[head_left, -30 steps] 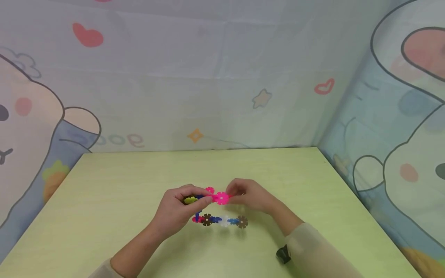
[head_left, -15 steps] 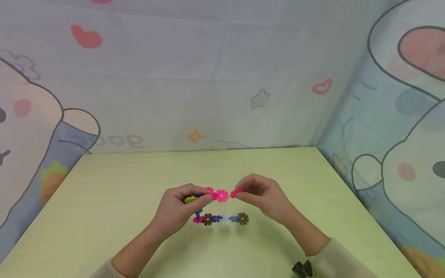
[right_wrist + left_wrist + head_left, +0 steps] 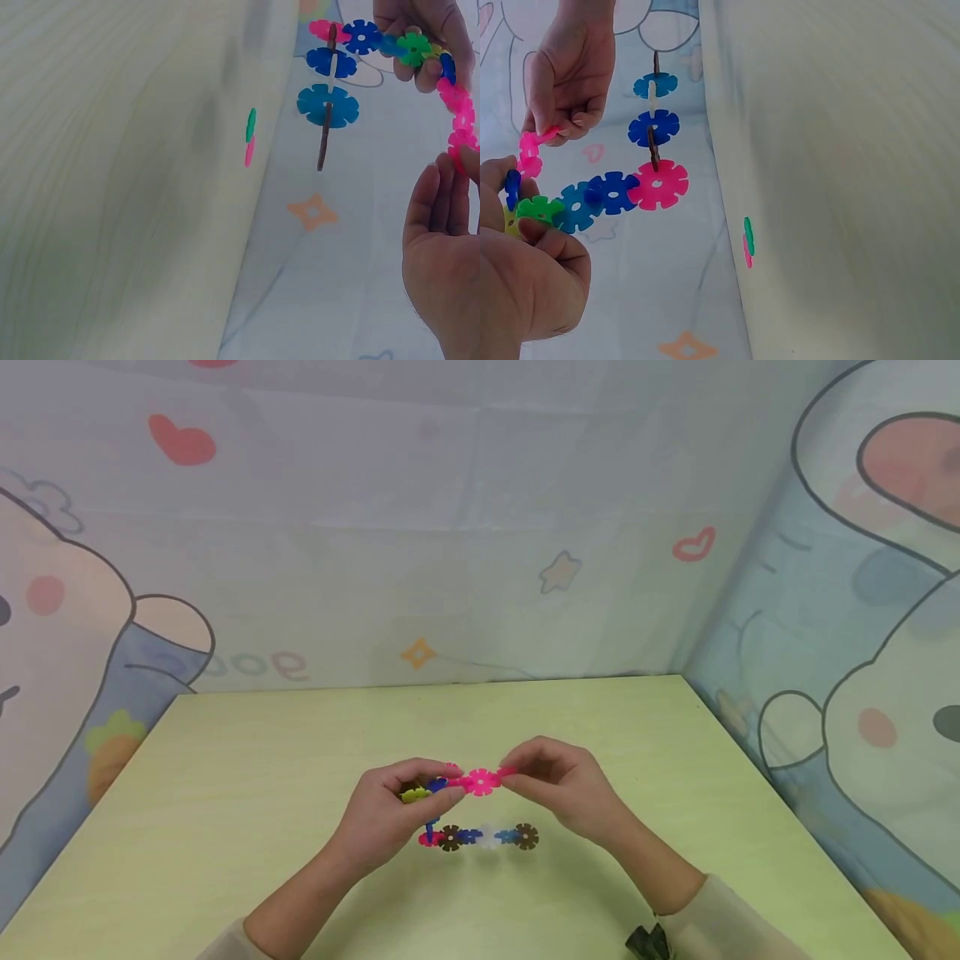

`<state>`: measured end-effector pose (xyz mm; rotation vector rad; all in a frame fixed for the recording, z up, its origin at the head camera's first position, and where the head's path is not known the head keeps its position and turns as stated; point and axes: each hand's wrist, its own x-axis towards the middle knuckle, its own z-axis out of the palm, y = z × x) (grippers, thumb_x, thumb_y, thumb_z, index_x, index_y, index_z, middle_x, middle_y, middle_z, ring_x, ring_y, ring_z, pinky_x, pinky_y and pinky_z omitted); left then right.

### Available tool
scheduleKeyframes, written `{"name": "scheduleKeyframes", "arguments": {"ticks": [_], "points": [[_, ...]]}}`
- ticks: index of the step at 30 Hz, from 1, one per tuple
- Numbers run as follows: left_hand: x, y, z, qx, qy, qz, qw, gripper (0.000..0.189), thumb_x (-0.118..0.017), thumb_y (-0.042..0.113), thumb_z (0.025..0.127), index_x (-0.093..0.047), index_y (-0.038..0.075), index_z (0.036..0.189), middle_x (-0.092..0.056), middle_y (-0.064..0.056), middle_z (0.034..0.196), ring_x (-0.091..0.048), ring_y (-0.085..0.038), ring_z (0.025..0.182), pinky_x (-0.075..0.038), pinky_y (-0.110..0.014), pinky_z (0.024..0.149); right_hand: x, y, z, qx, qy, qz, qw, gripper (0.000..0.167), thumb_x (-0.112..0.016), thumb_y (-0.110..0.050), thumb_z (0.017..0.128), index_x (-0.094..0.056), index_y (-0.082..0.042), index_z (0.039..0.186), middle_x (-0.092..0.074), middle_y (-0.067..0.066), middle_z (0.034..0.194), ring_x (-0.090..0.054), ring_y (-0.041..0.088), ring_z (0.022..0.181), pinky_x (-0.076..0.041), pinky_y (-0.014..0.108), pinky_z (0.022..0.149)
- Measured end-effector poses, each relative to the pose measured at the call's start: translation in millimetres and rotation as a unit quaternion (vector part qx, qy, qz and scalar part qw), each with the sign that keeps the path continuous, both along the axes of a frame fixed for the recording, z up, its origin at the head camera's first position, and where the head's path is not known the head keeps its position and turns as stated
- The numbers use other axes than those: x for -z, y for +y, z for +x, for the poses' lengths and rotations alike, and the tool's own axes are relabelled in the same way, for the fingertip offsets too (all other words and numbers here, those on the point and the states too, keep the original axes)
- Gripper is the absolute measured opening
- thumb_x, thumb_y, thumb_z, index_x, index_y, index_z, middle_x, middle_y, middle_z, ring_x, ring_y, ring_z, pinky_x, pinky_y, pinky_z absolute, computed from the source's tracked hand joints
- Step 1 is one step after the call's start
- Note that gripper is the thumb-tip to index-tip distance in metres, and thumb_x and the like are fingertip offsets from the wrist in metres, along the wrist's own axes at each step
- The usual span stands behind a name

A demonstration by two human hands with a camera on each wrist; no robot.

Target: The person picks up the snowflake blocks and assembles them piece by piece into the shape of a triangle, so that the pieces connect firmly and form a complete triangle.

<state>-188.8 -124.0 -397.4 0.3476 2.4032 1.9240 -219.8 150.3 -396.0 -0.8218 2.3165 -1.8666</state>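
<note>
My left hand (image 3: 386,814) grips a chain of notched plastic snowflake discs by its middle, near the green disc (image 3: 540,208) and yellow-green disc (image 3: 415,795). From there a lower strand runs through blue discs to a pink disc (image 3: 660,184), then turns through a white disc (image 3: 488,836) to a brown disc (image 3: 527,837) at its free end. On the upper strand a pink disc (image 3: 481,782) sits between my hands. My right hand (image 3: 562,789) pinches another pink disc (image 3: 507,772) at its edge, touching that strand's end. How deep the slots interlock cannot be seen.
A loose joined pair of green and pink discs (image 3: 250,137) lies on the pale yellow table (image 3: 300,735) beyond the chain. Cartoon-printed cloth (image 3: 450,568) stands behind and at both sides. Something black (image 3: 648,942) is attached near my right sleeve.
My right hand drew away to the right with its pink disc, leaving a gap half a second ago. Now that disc is back against the strand's end. My left hand barely moved.
</note>
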Motion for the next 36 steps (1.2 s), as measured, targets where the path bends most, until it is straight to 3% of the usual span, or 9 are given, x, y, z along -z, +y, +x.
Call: {"name": "scheduleKeyframes", "arguments": {"ticks": [4, 9, 23, 36], "points": [[-3.2, 3.1, 0.4, -0.003, -0.004, -0.022, 0.9997, 0.034, -0.094, 0.034, 0.089, -0.085, 0.033, 0.122, -0.074, -0.005, 0.101, -0.063, -0.020, 0.075, -0.052, -0.026, 0.060, -2.3, -1.3, 1.5, 0.009, 0.007, 0.003, 0.9999, 0.016, -0.078, -0.007, 0.101, -0.079, -0.009, 0.117, -0.079, 0.007, 0.111, -0.075, 0.018, 0.094, -0.065, 0.028, 0.085], [-4.8, 7.0, 1.6, -0.007, 0.007, -0.030, 0.9995, 0.031, -0.095, 0.035, 0.088, -0.087, 0.031, 0.118, -0.069, -0.007, 0.096, -0.061, -0.023, 0.077, -0.049, -0.026, 0.056, -2.7, -3.1, 2.3, 0.016, 0.015, -0.003, 0.9997, 0.016, -0.080, -0.008, 0.101, -0.081, -0.009, 0.117, -0.081, 0.008, 0.111, -0.076, 0.016, 0.092, -0.064, 0.028, 0.081], [-3.3, 6.6, 1.6, -0.008, 0.025, -0.043, 0.9988, 0.027, -0.093, 0.035, 0.090, -0.088, 0.030, 0.116, -0.069, -0.004, 0.093, -0.058, -0.022, 0.080, -0.048, -0.026, 0.055, -1.6, -8.4, 3.2, 0.010, 0.005, -0.028, 0.9995, 0.018, -0.080, -0.006, 0.099, -0.082, -0.005, 0.118, -0.082, -0.001, 0.109, -0.077, 0.015, 0.092, -0.065, 0.028, 0.083], [-2.5, 0.7, 1.0, -0.022, 0.015, -0.042, 0.9988, 0.025, -0.093, 0.037, 0.090, -0.086, 0.038, 0.114, -0.073, -0.003, 0.099, -0.062, -0.024, 0.081, -0.051, -0.026, 0.059, -1.6, -8.1, -0.9, 0.017, -0.010, 0.009, 0.9998, 0.025, -0.080, -0.011, 0.101, -0.079, -0.012, 0.126, -0.080, 0.007, 0.114, -0.076, 0.020, 0.098, -0.066, 0.029, 0.086]]}}
